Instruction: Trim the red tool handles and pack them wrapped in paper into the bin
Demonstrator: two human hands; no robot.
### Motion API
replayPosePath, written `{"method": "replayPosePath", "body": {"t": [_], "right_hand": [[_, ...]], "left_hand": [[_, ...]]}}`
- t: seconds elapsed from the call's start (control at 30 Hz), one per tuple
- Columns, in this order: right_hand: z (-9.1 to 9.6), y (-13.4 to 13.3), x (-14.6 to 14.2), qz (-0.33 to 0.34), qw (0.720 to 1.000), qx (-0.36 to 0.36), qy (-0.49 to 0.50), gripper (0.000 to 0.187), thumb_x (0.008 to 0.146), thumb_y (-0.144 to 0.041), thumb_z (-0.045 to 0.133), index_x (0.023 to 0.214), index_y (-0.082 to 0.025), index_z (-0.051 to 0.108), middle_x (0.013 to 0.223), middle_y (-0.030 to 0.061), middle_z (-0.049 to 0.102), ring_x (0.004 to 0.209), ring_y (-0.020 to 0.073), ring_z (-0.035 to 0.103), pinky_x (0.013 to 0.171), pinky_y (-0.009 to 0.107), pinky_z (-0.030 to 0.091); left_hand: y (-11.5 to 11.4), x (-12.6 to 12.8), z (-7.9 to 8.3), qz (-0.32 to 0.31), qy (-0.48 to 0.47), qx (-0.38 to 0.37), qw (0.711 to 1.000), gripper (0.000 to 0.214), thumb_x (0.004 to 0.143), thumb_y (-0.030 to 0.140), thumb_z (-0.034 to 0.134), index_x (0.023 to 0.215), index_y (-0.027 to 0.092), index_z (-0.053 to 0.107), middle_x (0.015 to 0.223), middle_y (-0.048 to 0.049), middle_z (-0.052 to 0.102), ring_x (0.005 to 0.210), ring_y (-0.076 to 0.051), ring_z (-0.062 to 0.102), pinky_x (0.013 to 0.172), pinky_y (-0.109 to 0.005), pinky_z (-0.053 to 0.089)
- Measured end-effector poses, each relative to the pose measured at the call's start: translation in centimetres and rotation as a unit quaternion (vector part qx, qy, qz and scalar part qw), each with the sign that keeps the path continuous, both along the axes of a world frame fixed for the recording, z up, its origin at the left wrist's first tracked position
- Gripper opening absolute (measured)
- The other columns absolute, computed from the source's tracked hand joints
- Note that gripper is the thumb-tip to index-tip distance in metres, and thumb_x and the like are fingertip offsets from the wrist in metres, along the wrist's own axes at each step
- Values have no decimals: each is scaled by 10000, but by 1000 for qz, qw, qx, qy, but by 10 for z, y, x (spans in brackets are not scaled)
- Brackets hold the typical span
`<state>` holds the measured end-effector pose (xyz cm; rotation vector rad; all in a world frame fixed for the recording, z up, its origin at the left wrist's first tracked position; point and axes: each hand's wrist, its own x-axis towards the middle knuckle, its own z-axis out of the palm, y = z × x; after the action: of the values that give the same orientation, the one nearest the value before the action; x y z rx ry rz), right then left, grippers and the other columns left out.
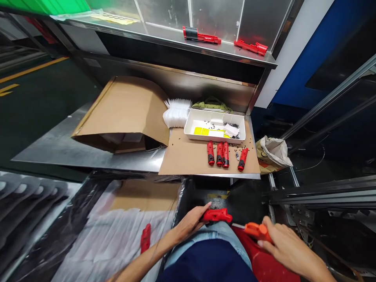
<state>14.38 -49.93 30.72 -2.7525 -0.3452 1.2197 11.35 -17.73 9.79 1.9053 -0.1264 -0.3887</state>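
My left hand (190, 223) grips a red plastic tool housing (216, 215) above my lap. My right hand (283, 246) holds an orange plastic part (256, 231), with a thin pale rod (238, 225) reaching from it toward the red housing. The two pieces are close, and I cannot tell whether they touch. Far ahead on a cardboard sheet (188, 156), several red tool bodies (219, 154) lie in a row beside a small metal part (236, 156). Another red piece (145, 238) lies on white plastic sheets (111, 243) left of my left forearm.
A white tray (214, 137) holds yellow labels and black screws, with more screws scattered on the cardboard. White foam sleeves (176, 113) and a folded carton flap (123, 113) stand nearby. A red bin (264, 262) sits below my right hand. Red parts rest on the steel shelf (188, 43).
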Motion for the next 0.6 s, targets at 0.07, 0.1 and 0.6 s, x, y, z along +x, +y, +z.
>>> {"method": "replayPosePath", "body": {"t": [0.07, 0.1, 0.6], "right_hand": [[-3, -8, -4, -26, 1000, 4, -3, 355, 997, -335, 414, 1302, -174, 497, 1084, 119, 714, 1067, 295, 652, 909, 362, 460], [-5, -11, -6, -37, 999, 8, -3, 379, 993, -345, 411, 1323, -174, 485, 1095, 118, 714, 1074, 290, 651, 920, 360, 462], [-234, -54, -12, -81, 988, 122, -41, 337, 858, -514, 437, 996, -274, 629, 930, 58, 624, 956, 244, 685, 875, 320, 518]], "left_hand": [[1, -1, 1, 9, -2, -1, 1000, 562, 826, 368, 687, 1372, 272, 602, 1233, -75, 724, 1138, -313, 650, 1070, -418, 453], [2, 0, 1, 16, -4, -1, 1000, 572, 831, 359, 680, 1389, 273, 587, 1259, -76, 715, 1160, -314, 645, 1082, -422, 446], [93, -116, -86, 495, 118, 284, 813, 402, 962, 363, 507, 1300, 153, 570, 1211, -136, 662, 1144, -299, 630, 1011, -537, 493]]}}
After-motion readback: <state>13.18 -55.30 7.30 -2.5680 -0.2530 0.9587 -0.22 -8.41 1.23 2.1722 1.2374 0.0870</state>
